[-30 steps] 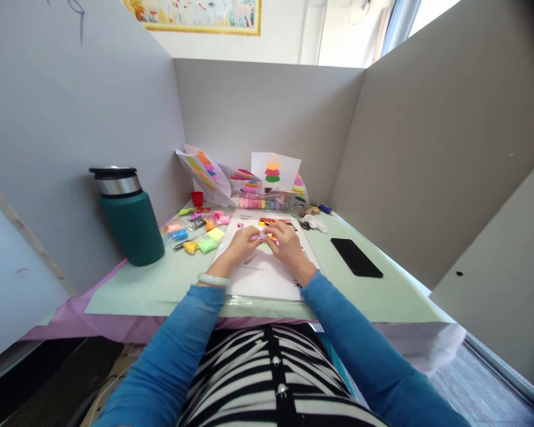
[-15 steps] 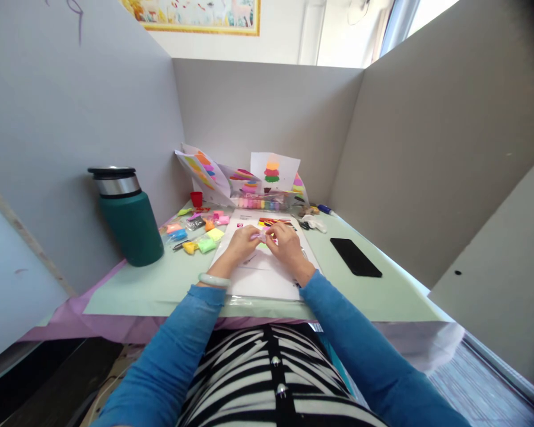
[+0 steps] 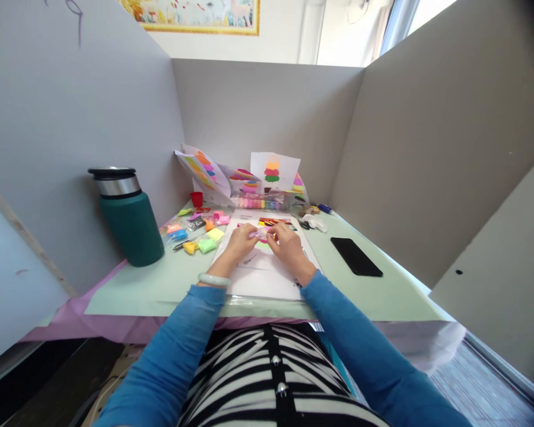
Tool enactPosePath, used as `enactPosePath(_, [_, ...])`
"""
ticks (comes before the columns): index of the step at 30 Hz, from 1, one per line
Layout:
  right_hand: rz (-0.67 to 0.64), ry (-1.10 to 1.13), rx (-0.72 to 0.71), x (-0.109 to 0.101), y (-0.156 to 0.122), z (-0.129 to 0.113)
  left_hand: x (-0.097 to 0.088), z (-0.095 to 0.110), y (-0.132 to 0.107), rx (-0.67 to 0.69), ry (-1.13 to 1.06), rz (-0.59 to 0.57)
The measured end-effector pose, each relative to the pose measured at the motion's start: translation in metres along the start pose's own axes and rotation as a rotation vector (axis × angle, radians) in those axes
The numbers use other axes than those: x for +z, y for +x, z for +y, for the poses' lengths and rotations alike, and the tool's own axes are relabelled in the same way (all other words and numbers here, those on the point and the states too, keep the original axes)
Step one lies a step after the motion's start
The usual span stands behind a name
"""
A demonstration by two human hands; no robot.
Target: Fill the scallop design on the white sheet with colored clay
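Observation:
My left hand (image 3: 242, 238) and my right hand (image 3: 286, 242) meet over the middle of the table. Between their fingertips is a small clear bag of pale purple clay (image 3: 261, 234), with both hands pinching it. Its purple part lies by the left fingers, the clear film by the right ones. Below the hands is a white sheet (image 3: 267, 284) with coloured shapes on it, partly hidden by my fingers. To the left lie several small bags of coloured clay, among them a yellow bag (image 3: 190, 248), a green bag (image 3: 207, 245) and a blue bag (image 3: 178, 235).
A green bottle (image 3: 131, 225) stands at the left, and a black phone-like slab (image 3: 356, 257) lies at the right. At the back, painted sheets (image 3: 276, 172) lean by a row of coloured pots (image 3: 260, 203) and a red cup (image 3: 196, 199). Grey partitions (image 3: 267, 107) enclose the table.
My hands have shifted slightly, and more of the bag's clear film shows between the fingers. Everything else on the table stays in place.

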State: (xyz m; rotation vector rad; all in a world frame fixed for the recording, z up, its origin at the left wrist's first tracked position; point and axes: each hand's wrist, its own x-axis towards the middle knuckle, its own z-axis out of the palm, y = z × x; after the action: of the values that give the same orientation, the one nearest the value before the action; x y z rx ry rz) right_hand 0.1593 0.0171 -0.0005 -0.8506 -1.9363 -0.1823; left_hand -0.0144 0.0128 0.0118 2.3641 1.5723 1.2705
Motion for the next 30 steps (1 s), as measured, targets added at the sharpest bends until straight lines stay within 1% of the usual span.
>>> enactPosePath(3, [0.057, 0.185, 0.081, 0.000, 0.001, 0.001, -0.001, -0.001, 0.001, -0.030, -0.019, 0.004])
enactPosePath(6, [0.074, 0.360, 0.176, 0.000, 0.003, 0.000, -0.001, 0.000, 0.001, -0.048, -0.049, 0.000])
enactPosePath(10, [0.073, 0.553, 0.239, 0.000, 0.005, -0.002, -0.002, 0.004, 0.000, -0.081, -0.061, -0.002])
enactPosePath(12, [0.087, 0.589, 0.256, -0.001, 0.005, -0.002, -0.003, 0.005, -0.001, -0.103, -0.064, 0.002])
enactPosePath(14, [0.097, 0.544, 0.222, -0.001, 0.004, -0.001, -0.004, 0.005, -0.001, -0.121, -0.070, 0.003])
enactPosePath(16, [0.099, 0.460, 0.143, -0.002, 0.004, -0.001, -0.004, 0.004, -0.001, -0.121, -0.088, 0.003])
enactPosePath(19, [0.082, 0.360, 0.033, -0.003, 0.004, -0.003, -0.003, 0.003, 0.000, -0.090, -0.132, 0.020])
enactPosePath(22, [0.041, 0.278, -0.023, -0.003, 0.002, -0.005, 0.000, 0.002, 0.000, -0.062, -0.160, 0.014])
enactPosePath(27, [0.023, 0.163, -0.037, -0.002, -0.001, -0.004, -0.001, 0.006, -0.001, -0.083, -0.212, -0.064])
enactPosePath(30, [0.056, 0.187, 0.002, -0.003, 0.000, -0.003, -0.004, 0.011, -0.003, -0.089, -0.285, -0.101])
